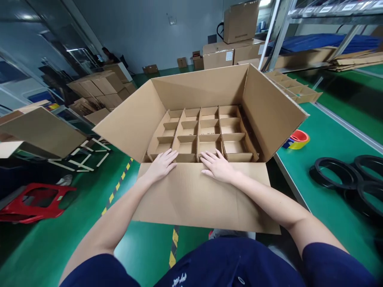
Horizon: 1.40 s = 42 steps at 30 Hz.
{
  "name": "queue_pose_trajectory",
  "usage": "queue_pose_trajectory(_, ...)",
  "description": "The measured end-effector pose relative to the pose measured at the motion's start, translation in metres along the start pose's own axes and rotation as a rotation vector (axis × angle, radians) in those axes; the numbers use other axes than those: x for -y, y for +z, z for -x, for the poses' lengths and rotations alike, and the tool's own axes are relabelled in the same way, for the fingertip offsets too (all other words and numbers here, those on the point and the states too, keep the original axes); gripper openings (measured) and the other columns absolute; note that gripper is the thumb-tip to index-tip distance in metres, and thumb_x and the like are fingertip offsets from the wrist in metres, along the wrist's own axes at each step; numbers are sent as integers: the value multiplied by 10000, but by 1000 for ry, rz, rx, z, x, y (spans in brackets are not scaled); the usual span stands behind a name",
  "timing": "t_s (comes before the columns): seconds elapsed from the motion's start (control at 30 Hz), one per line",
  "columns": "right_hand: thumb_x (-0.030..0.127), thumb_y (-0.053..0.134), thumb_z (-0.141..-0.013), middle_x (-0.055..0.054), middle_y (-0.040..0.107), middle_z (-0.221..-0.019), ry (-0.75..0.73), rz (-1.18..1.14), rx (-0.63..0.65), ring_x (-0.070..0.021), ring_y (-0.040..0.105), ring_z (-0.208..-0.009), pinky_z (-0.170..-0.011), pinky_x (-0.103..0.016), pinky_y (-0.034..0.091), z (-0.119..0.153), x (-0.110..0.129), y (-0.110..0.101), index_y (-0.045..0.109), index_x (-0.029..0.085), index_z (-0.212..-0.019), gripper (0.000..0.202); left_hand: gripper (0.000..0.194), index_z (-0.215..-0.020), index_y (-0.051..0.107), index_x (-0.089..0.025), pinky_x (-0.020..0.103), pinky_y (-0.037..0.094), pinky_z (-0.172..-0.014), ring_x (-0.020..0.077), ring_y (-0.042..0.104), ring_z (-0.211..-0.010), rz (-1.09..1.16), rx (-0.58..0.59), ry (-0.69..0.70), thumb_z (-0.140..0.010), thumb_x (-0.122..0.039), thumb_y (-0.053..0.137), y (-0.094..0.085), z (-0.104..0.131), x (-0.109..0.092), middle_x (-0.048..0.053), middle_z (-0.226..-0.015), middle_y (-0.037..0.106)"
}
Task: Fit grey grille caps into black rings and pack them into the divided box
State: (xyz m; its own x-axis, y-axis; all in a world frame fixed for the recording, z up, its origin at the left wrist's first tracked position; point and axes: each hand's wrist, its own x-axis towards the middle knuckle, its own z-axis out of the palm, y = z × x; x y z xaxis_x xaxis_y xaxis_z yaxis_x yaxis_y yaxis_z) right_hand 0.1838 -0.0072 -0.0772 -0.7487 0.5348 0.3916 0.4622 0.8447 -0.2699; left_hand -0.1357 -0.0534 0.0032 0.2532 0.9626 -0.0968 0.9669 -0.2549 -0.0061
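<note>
Sleeved arms [125,217] [278,203] outstretched, hands [161,164] [219,166] palm-down on flap [200,199].

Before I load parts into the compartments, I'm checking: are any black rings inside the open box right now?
No, the black rings lie on the green table, outside the box.

No readable text, white lettering [179,280] on a navy shirt [221,261] too unclear, faint dark print [210,133] inside a cardboard carton [200,87] illegible

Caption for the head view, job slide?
Both hands rest on the near flap of an open carton holding a cardboard divider.
</note>
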Motion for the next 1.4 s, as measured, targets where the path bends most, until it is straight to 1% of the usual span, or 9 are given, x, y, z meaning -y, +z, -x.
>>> queue_pose_trajectory(0.13,477,454,-1088,-133,499,-1570,-6,-2,-120,-295,395,-1510,-1288,-577,233,20,-9,-30,601,166,-1453,502,705,-1632,356,-211,534,216,-1280,298,276,-1581,7,40,1,-1037,-576,254,2,6,6,94,-1670,374)
queue_pose_trajectory(0.27,448,357,-1103,-201,381,-1632,370,126,-274,-340,326,-1544,-1283,-583,235,60,-45,-57,536,64,-1501,581,765,-1655,288,-180,548,152,-1292,320,210,-1601,18,-22,47,-1015,-600,270,13,4,15,128,-1694,313)
queue_pose_trajectory(0.5,573,313,-1065,-278,523,-1504,418,208,-48,-358,286,-1557,-1253,-503,341,127,-83,-29,499,-61,-1496,789,641,-1552,499,-218,609,181,-1266,354,264,-1579,9,-82,-14,-1032,-554,334,22,13,-15,144,-1681,341)
queue_pose_trajectory(0.6,557,276,-1075,-267,447,-1572,346,220,-125,-386,231,-1572,-1225,-567,358,133,-89,-17,487,-11,-1529,757,561,-1499,555,-187,501,270,-1268,280,373,-1533,57,-283,-95,-1060,-463,344,15,19,-17,144,-1631,439)
queue_pose_trajectory(0.73,513,339,-1078,-243,321,-1653,302,222,-226,-416,269,-1553,-1210,-615,361,134,-94,-11,448,56,-1575,684,447,-1323,670,-129,422,418,-1177,265,582,-1322,38,-595,-440,-1046,-354,401,-5,34,14,162,-1384,665)
queue_pose_trajectory(0.9,470,436,-1064,-204,321,-1664,315,234,-286,-413,318,-1534,-1209,-612,373,135,-90,-6,380,125,-1626,662,375,-1275,715,-167,415,495,-1065,302,648,-1190,-51,-309,-533,-986,-316,529,-25,43,51,133,-1239,743)
queue_pose_trajectory(1.1,464,410,-1073,-212,390,-1624,346,207,-308,-401,351,-1520,-1200,-613,371,125,-85,-21,476,135,-1559,590,309,-1202,706,-196,373,504,-993,292,660,-1149,-92,-224,-512,-976,-333,546,-29,35,51,129,-1229,731)
queue_pose_trajectory(1.23,417,432,-1071,-218,427,-1600,269,184,-312,-406,374,-1502,-1214,-694,259,88,-68,-37,581,149,-1453,490,142,-1021,669,-218,328,494,-856,256,677,-993,-111,-137,-510,-916,-222,573,-34,29,49,94,-1074,724)
queue_pose_trajectory(1.4,403,385,-1089,-178,475,-1579,78,24,-198,-350,421,-1478,-1218,-611,328,35,-33,-23,589,162,-1451,480,110,-931,635,-224,323,478,-849,254,686,-975,-83,-102,-515,-861,-148,598,-38,26,51,85,-1016,736)
